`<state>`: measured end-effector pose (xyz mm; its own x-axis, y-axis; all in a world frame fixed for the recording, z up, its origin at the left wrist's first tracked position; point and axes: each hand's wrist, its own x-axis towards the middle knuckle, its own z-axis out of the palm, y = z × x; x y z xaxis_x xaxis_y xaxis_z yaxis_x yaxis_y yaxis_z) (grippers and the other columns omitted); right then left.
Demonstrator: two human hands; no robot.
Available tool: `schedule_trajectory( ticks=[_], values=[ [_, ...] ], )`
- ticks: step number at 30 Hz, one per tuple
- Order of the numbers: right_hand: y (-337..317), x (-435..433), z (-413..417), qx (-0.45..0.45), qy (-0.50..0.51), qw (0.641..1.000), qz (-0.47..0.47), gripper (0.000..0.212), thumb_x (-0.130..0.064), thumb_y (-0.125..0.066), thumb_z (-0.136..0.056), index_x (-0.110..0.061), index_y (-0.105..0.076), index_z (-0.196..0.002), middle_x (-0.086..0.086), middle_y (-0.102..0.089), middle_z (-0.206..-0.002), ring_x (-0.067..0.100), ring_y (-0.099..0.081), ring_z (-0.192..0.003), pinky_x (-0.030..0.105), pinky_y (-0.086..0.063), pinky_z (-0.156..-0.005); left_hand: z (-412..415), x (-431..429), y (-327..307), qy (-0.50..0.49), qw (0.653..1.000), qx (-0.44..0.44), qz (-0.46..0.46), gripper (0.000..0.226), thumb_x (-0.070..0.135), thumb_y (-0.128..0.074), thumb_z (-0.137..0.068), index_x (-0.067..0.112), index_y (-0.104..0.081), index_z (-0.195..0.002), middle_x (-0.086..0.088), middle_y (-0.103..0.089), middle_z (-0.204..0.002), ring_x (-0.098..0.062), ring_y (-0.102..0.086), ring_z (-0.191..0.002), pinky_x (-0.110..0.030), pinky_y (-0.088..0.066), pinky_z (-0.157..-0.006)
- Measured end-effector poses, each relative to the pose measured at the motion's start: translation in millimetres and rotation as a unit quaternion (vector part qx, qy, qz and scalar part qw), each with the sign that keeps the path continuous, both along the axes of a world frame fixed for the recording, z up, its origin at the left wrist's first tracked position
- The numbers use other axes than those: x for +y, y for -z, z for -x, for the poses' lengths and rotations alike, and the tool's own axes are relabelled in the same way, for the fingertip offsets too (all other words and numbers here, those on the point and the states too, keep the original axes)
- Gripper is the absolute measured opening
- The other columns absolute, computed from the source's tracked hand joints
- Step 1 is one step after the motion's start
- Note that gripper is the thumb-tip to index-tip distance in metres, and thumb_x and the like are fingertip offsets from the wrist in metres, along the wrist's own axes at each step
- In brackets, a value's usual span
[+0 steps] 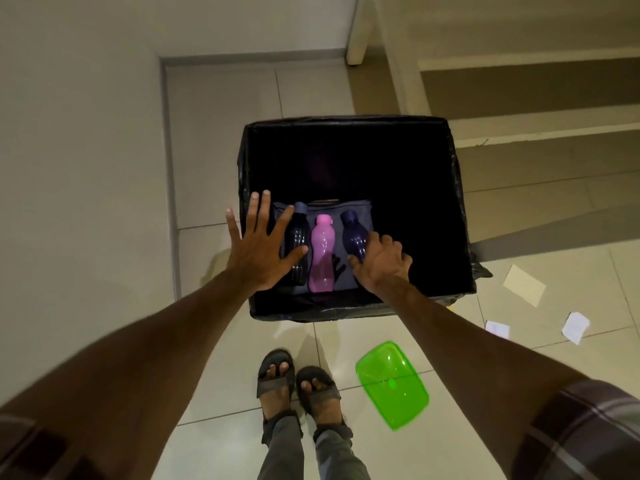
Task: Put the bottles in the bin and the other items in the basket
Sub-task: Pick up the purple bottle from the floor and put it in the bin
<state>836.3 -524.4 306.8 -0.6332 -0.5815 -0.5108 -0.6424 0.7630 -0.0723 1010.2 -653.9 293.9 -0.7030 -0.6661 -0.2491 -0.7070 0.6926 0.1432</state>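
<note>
Black glossy plastic lines the rectangular bin (346, 122) on the tiled floor (225, 393). Three bottles lie side by side in its near-left part on a grey-blue folded cloth (358, 207), caps pointing away from the person. The right hand (381, 263) reaches into the bin, and its fingers (387, 241) are curled over the lower body of the dark purple translucent plastic bottle (353, 235), thumb stretched beside its base, so the hand grips that bottle; whether the bottle rests on the cloth cannot be told. Just left of those fingers lies the pink translucent plastic bottle (321, 254), free of both hands. The left hand (258, 252) is held flat over the bin's near-left corner, its fingers (265, 211) straight and spread wide, holding nothing. Its thumb crosses in front of the dark smoky ribbed plastic bottle (299, 233), which lies directly under that hand; whether they touch cannot be judged from this angle. Back from the right hand's fingers, outside the bin on the floor, lies a bright green translucent plastic container lid (393, 384), and to the right of them three pieces of pale paper (523, 285) are scattered. Two feet in dark strap sandals (277, 375) stand just before the bin's near wall.
</note>
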Motion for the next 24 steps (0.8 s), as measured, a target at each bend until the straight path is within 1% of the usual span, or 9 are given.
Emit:
schedule_trajectory(
  ticks=[4, 5, 6, 8, 9, 11, 13, 21, 24],
  values=[
    [-52.9, 1.6, -8.1, 0.013, -0.047, 0.999, 0.020, 0.058, -0.050, -0.048, -0.094, -0.015, -0.034, -0.138, 0.012, -0.042, -0.137, 0.030, -0.040, -0.128, 0.048, -0.030, -0.108, 4.1, 15.8, -53.0, -0.022, 0.999, 0.009, 0.035, 0.078, 0.068, -0.029, -0.089, 0.023, -0.020, -0.152, -0.015, -0.004, -0.161, -0.030, -0.001, -0.149, -0.054, 0.015, -0.111],
    [-71.8, 0.0, -10.2, 0.018, -0.062, 0.998, 0.027, 0.060, -0.051, -0.045, -0.094, -0.015, -0.032, -0.140, 0.012, -0.041, -0.139, 0.030, -0.039, -0.130, 0.048, -0.030, -0.110, 3.7, 20.5, -74.0, -0.017, 0.999, 0.015, 0.049, 0.077, 0.066, -0.032, -0.089, 0.021, -0.023, -0.151, -0.016, -0.009, -0.160, -0.030, -0.006, -0.149, -0.055, 0.012, -0.112],
    [-73.3, 2.6, -13.0, 0.016, -0.068, 0.997, 0.018, 0.062, -0.053, -0.043, -0.095, -0.014, -0.030, -0.142, 0.012, -0.040, -0.141, 0.029, -0.038, -0.131, 0.047, -0.029, -0.111, 4.5, 28.8, -75.6, -0.013, 0.999, 0.018, 0.040, 0.075, 0.064, -0.037, -0.089, 0.019, -0.029, -0.149, -0.017, -0.014, -0.159, -0.032, -0.011, -0.148, -0.056, 0.007, -0.114],
    [-120.8, -3.9, -13.6, 0.027, -0.090, 0.994, 0.047, 0.065, -0.056, -0.038, -0.095, -0.014, -0.028, -0.144, 0.011, -0.038, -0.143, 0.028, -0.035, -0.134, 0.047, -0.027, -0.114, 6.2, 34.3, -127.1, -0.009, 0.997, 0.042, 0.067, 0.072, 0.060, -0.041, -0.090, 0.016, -0.035, -0.147, -0.017, -0.019, -0.158, -0.033, -0.016, -0.147, -0.057, 0.004, -0.114],
    [-122.1, -2.3, -17.5, 0.028, -0.093, 0.994, 0.045, 0.065, -0.057, -0.036, -0.095, -0.014, -0.028, -0.144, 0.010, -0.038, -0.143, 0.028, -0.035, -0.134, 0.047, -0.026, -0.115, 7.0, 38.7, -127.0, -0.006, 0.998, 0.033, 0.060, 0.072, 0.061, -0.037, -0.092, 0.017, -0.030, -0.149, -0.016, -0.013, -0.159, -0.031, -0.009, -0.148, -0.055, 0.010, -0.114],
    [-176.4, -4.0, -15.8, 0.045, -0.107, 0.989, 0.091, 0.064, -0.058, -0.034, -0.095, -0.015, -0.030, -0.143, 0.009, -0.038, -0.144, 0.027, -0.035, -0.135, 0.048, -0.025, -0.116, 10.6, 42.4, -178.5, -0.023, 0.997, 0.014, 0.069, 0.073, 0.063, -0.024, -0.093, 0.022, -0.011, -0.153, -0.010, 0.007, -0.161, -0.026, 0.009, -0.149, -0.050, 0.025, -0.108],
    [-209.3, -2.4, -19.3, 0.050, -0.109, 0.986, 0.112, 0.064, -0.057, -0.031, -0.096, -0.015, -0.029, -0.144, 0.009, -0.038, -0.145, 0.027, -0.033, -0.137, 0.048, -0.023, -0.117, 13.3, 49.0, -209.2, -0.036, 0.997, 0.002, 0.072, 0.073, 0.063, -0.018, -0.094, 0.024, -0.002, -0.153, -0.008, 0.013, -0.161, -0.025, 0.016, -0.148, -0.051, 0.026, -0.107],
    [-334.8, 42.9, -35.4, 0.068, -0.102, 0.979, 0.166, 0.070, -0.058, -0.021, -0.098, -0.015, -0.018, -0.153, 0.009, -0.021, -0.159, 0.026, -0.014, -0.148, 0.047, -0.011, -0.120, 3.5, 87.9, -345.5, -0.074, 0.989, 0.033, 0.123, 0.071, 0.061, -0.015, -0.094, 0.023, -0.002, -0.153, -0.009, 0.008, -0.161, -0.027, 0.009, -0.149, -0.056, 0.018, -0.112],
    [-368.8, 62.6, -41.3, 0.083, -0.113, 0.975, 0.174, 0.073, -0.060, -0.017, -0.097, -0.015, -0.012, -0.154, 0.010, -0.014, -0.161, 0.026, -0.008, -0.150, 0.047, -0.005, -0.121, 0.1, 102.4, -384.4, -0.069, 0.988, 0.037, 0.134, 0.072, 0.062, -0.015, -0.094, 0.024, -0.003, -0.153, -0.009, 0.009, -0.161, -0.027, 0.009, -0.149, -0.055, 0.020, -0.111]
  ],
)
